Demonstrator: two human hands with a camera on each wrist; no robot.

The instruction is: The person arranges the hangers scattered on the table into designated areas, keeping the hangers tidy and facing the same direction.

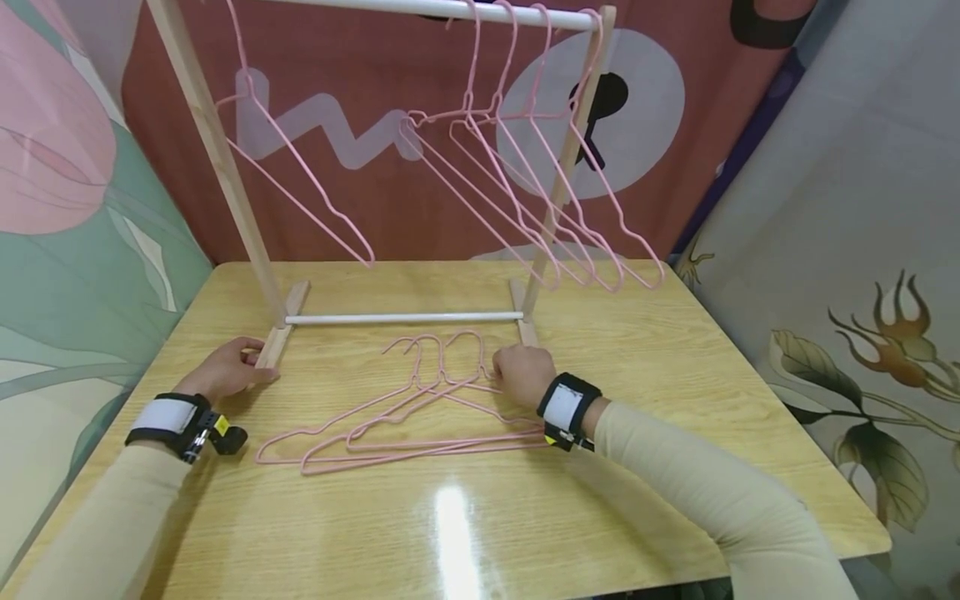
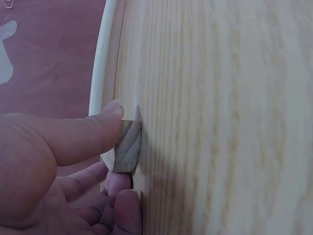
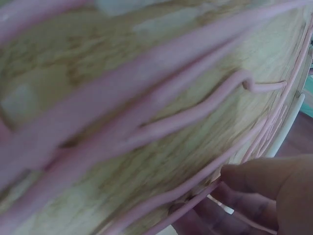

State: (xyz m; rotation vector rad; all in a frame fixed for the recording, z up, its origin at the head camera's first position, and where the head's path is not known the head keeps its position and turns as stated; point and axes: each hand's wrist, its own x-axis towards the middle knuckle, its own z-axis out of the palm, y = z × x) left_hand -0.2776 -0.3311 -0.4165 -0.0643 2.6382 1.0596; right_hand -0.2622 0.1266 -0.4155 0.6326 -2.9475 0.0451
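Pink wire clothes hangers [image 1: 375, 458] lie overlapping on the table, their hooks toward the rack. My right hand [image 1: 525, 377] is at their right side, in front of the rack's right foot. In the right wrist view, its thumb and fingers pinch the wire of one hanger [image 3: 188, 206]; other hanger wires [image 3: 193, 115] cross the tabletop. My left hand [image 1: 225, 371] grips the front end of the rack's left wooden foot [image 1: 276, 343]. The left wrist view shows the thumb on one side of the foot's end [image 2: 128, 147] and curled fingers on the other.
The wooden rack has a white top rail [image 1: 420, 7] and a white lower bar [image 1: 405, 318]. One pink hanger [image 1: 292, 150] hangs at the rail's left, several more [image 1: 473, 62] at its right. Patterned cloth [image 1: 840, 250] surrounds the wooden table [image 1: 675, 467].
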